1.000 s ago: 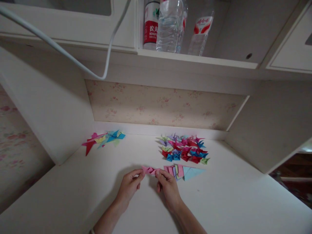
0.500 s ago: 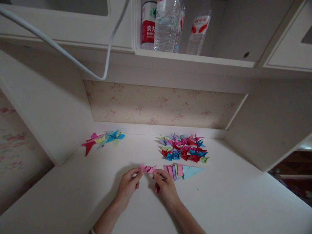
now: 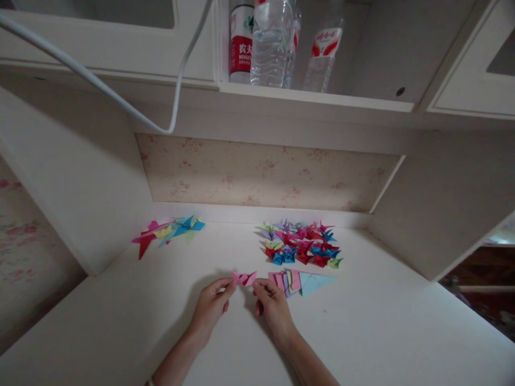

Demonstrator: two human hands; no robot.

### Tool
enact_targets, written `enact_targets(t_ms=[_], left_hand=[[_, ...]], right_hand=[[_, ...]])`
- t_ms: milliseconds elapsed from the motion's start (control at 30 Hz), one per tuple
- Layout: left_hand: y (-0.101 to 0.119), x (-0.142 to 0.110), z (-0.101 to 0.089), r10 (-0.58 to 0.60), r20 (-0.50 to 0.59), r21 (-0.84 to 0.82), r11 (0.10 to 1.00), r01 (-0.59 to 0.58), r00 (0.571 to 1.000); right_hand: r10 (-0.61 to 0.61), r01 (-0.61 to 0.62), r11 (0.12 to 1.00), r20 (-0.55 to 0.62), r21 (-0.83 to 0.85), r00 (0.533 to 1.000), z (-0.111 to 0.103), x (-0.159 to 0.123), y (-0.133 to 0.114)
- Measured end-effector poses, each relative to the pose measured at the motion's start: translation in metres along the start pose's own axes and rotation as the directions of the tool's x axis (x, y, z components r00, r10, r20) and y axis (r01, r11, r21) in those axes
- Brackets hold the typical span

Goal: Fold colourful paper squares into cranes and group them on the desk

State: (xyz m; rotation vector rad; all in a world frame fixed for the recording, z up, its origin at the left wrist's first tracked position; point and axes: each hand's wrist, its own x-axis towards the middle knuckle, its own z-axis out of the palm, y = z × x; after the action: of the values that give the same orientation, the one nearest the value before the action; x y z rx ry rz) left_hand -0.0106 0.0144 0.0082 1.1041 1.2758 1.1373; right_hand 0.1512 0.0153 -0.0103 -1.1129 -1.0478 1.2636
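A small pink folded paper (image 3: 244, 278) is held up between my two hands, just above the white desk. My left hand (image 3: 214, 301) pinches its left end between thumb and forefinger. At its right end, my right hand (image 3: 272, 304) grips with thumb and fingertips; the other fingers curl under. Right beside my right hand lie several folded paper strips (image 3: 290, 281) in pink, purple and green, partly over a light blue folded paper (image 3: 317, 284). Behind them stand rows of origami cranes (image 3: 301, 244) in red, blue, pink, purple and green.
A loose pile of coloured folded papers (image 3: 169, 231) lies at the back left of the desk (image 3: 362, 332). Above, a cabinet shelf (image 3: 322, 97) holds plastic bottles (image 3: 270, 51). A white cable (image 3: 100, 83) hangs down at the upper left.
The pink paper has narrowed slightly between my hands, its ends drawn a little closer together. The view has shifted slightly; the other papers lie as before.
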Motion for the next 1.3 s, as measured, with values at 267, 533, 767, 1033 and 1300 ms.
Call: enact_targets(t_ms=[267, 533, 767, 1033, 1300], left_hand=[[-0.001, 0.001, 0.001, -0.002, 0.038, 0.079, 0.997, -0.001, 0.999], [-0.007, 0.004, 0.002, 0.030, 0.072, 0.143, 0.989, -0.040, 0.997], [-0.005, 0.004, 0.002, 0.040, 0.091, 0.176, 0.983, -0.056, 0.995], [-0.011, 0.006, 0.001, 0.038, 0.112, 0.158, 0.986, -0.055, 0.993], [-0.005, 0.004, 0.003, -0.003, 0.063, 0.126, 0.992, -0.005, 0.998]], right_hand=[[0.017, -0.019, 0.987, 0.013, 0.159, 1.000, 0.003, -0.003, -0.012], [0.037, -0.036, 0.991, -0.004, 0.127, 0.999, 0.002, -0.001, -0.006], [0.041, -0.037, 0.993, -0.035, 0.114, 0.999, 0.004, -0.003, -0.012], [0.058, -0.055, 0.992, -0.023, 0.110, 0.998, 0.003, -0.003, -0.013], [0.018, -0.009, 0.989, -0.065, 0.150, 0.998, -0.002, -0.004, -0.016]])
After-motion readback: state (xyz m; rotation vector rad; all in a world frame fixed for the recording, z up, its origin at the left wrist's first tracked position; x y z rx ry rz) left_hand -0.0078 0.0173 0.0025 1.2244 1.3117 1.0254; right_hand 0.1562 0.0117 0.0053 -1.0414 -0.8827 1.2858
